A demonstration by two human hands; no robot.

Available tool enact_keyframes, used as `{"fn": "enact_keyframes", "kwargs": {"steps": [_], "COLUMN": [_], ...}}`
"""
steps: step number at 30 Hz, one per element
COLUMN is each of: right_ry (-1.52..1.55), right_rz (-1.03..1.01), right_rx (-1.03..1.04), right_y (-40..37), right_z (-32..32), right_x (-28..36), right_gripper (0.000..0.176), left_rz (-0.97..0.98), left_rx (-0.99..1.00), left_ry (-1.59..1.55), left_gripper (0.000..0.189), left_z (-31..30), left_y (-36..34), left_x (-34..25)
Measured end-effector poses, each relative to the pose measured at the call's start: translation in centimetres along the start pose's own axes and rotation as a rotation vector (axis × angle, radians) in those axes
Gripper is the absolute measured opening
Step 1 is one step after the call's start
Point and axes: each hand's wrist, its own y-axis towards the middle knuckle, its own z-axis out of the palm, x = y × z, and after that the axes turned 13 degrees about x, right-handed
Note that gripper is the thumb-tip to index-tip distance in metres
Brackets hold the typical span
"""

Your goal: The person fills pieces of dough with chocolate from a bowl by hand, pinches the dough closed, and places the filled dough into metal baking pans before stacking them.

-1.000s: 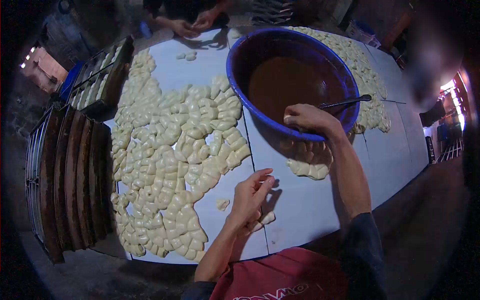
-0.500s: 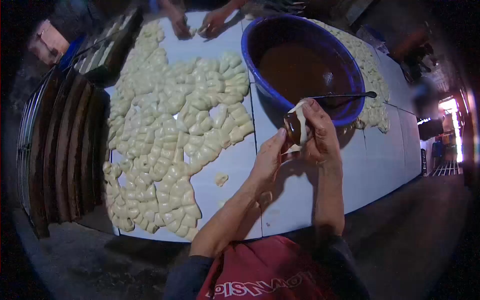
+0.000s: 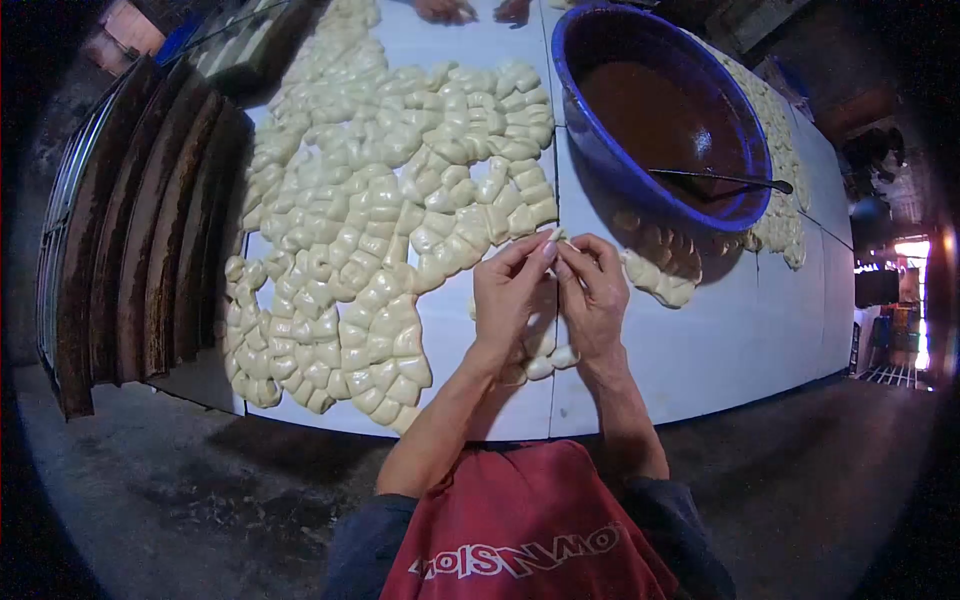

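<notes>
My left hand [image 3: 508, 298] and my right hand [image 3: 595, 300] meet at their fingertips, both closed in a pinch. A small piece of pale dough [image 3: 558, 235] shows between them; the rest of it is hidden behind my fingers. Below, between my wrists, a few shiny pale dough pieces [image 3: 540, 368] lie on the white table [image 3: 690, 345]. To the right of my right hand is a short row of dough pieces [image 3: 660, 280]. Beyond it stands a blue tub [image 3: 590, 125] holding brown filling [image 3: 655, 110], with a dark long-handled utensil [image 3: 725, 179] leaning across its rim.
A wide sheet of joined, glossy dough pieces [image 3: 375, 200] covers the table's left side. More dough [image 3: 785, 205] lies behind the tub. Dark, worn trays [image 3: 165, 230] stand on edge at the left. Another person's hands [image 3: 445, 10] are at the far edge.
My hands have come away from the tub, down and left. The dough, earlier spread around a dark brown filling, is now pinched between my fingertips, and the filling no longer shows. The view has shifted.
</notes>
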Motion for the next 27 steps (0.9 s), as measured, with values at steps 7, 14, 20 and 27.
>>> {"fn": "enact_keyframes", "kwargs": {"steps": [7, 14, 20, 27], "right_ry": [0.870, 0.716, 0.511, 0.157], "right_rz": [0.465, 0.204, 0.015, -0.219], "right_rx": [0.129, 0.295, 0.003, -0.215], "right_y": [0.2, -1.3, -1.6, -2.2], "right_z": [-0.7, -2.2, -0.7, 0.8], "right_x": [0.2, 0.3, 0.0, -1.8], "right_gripper": [0.021, 0.033, 0.023, 0.016], "left_rz": [-0.082, -0.267, -0.196, -0.197], "left_rx": [0.224, 0.199, 0.362, 0.366], "left_ry": [0.257, 0.405, 0.308, 0.255], "left_gripper": [0.032, 0.031, 0.023, 0.026], "left_z": [-1.4, -1.4, -2.1, -1.2], "left_y": [1.3, 0.6, -0.5, -2.3], "left_x": [-2.1, -4.2, -3.3, -2.5]}}
